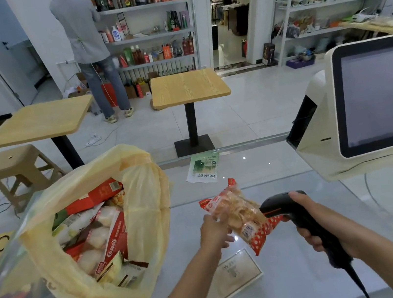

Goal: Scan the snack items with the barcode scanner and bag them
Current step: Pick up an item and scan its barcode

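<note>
Left hand holds snack packet beside scanner (in right hand).

1. Scanner: one.
2. Packets outside the bag: two, a snack packet and a green packet.
3. Yellow bag: one. The packets inside are heaped and can't be counted.
4. Wooden tables: two, a left table and a right table.
5. Stool: one.
6. Checkout screen: one.
7. Hands: two, a left hand and a right hand.
8. Standing person: one in this room.
</note>
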